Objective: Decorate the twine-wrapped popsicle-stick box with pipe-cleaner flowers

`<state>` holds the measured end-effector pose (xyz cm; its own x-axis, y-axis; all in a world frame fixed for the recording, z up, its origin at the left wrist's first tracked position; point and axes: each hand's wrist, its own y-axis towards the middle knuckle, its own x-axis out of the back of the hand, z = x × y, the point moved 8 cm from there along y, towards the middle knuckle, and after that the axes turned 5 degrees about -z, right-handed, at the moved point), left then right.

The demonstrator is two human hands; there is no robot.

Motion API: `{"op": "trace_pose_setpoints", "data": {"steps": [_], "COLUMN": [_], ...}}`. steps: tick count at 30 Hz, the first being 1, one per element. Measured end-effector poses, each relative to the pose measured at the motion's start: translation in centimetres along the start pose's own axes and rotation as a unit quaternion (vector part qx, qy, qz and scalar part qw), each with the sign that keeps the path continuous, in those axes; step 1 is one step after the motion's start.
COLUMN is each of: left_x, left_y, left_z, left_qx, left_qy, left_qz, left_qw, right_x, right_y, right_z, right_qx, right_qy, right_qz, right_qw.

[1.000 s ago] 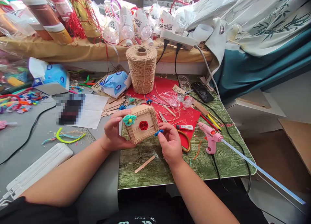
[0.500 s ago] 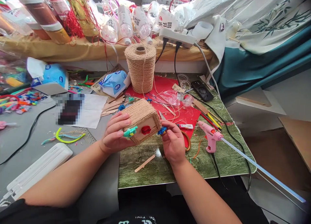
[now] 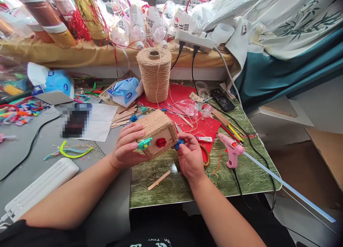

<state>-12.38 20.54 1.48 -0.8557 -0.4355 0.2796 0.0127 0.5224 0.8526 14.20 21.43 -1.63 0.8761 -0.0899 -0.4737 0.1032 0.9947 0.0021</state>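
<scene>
My left hand [image 3: 130, 145] is closed around the left end of a small twine-wrapped box [image 3: 157, 123], holding it tilted above the table. A red flower [image 3: 161, 142] sits on the flat panel facing me. A mint-green flower [image 3: 144, 143] shows beside my left fingertips, at the panel's left edge. Between the thumb and fingers of my right hand [image 3: 190, 156] is a blue flower [image 3: 178, 143], close against the box's right corner; whether it is attached there I cannot tell. A loose wooden craft stick [image 3: 159, 180] lies on the table below the box.
A pink glue gun [image 3: 230, 150] with a long glue stick lies at right, its cable hanging over the edge. Behind the box stand a twine spool [image 3: 154, 75] and a tissue pack [image 3: 124, 91]. Scissors [image 3: 205, 154] lie by my right hand. A white device [image 3: 41, 189] is at left.
Both hands and the box stay almost in place. The blue flower has turned slightly in my right fingers. The whole view has shifted a little.
</scene>
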Motion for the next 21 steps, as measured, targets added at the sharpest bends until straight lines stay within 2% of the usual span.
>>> {"op": "trace_pose_setpoints", "data": {"steps": [2, 3, 4, 7, 11, 15, 19, 21], "left_x": [-0.1, -0.2, -0.3, -0.5, -1.0, -1.2, -1.6, -1.8], "left_y": [0.7, 1.0, 1.3, 2.3, 2.7, 2.6, 2.2, 2.0], "left_z": [-2.4, -3.3, -3.8, -4.3, -3.9, -3.1, -1.5, -1.1], "left_qx": [-0.115, -0.151, -0.158, -0.136, -0.080, -0.025, 0.062, 0.078], "left_qy": [0.027, 0.037, 0.042, 0.029, -0.009, -0.041, -0.064, -0.080], "left_qz": [-0.009, -0.012, -0.012, -0.005, 0.018, 0.022, 0.034, 0.041], "left_qw": [0.993, 0.988, 0.986, 0.990, 0.997, 0.999, 0.995, 0.993], "right_x": [-0.4, -0.6, -0.8, -1.0, -1.1, -1.2, -1.2, -1.5], "right_y": [-0.1, -0.2, -0.3, -0.7, -1.1, -1.4, -1.2, -1.1], "right_z": [0.2, 0.3, 0.4, 0.8, 1.1, 1.2, 0.9, 0.8], "right_qx": [0.024, 0.034, 0.044, 0.077, 0.106, 0.130, 0.155, 0.164], "right_qy": [-0.039, -0.058, -0.074, -0.095, -0.116, -0.164, -0.188, -0.205], "right_qz": [0.005, 0.008, 0.011, 0.018, 0.038, 0.052, 0.048, 0.051], "right_qw": [0.999, 0.998, 0.996, 0.992, 0.987, 0.977, 0.969, 0.964]}}
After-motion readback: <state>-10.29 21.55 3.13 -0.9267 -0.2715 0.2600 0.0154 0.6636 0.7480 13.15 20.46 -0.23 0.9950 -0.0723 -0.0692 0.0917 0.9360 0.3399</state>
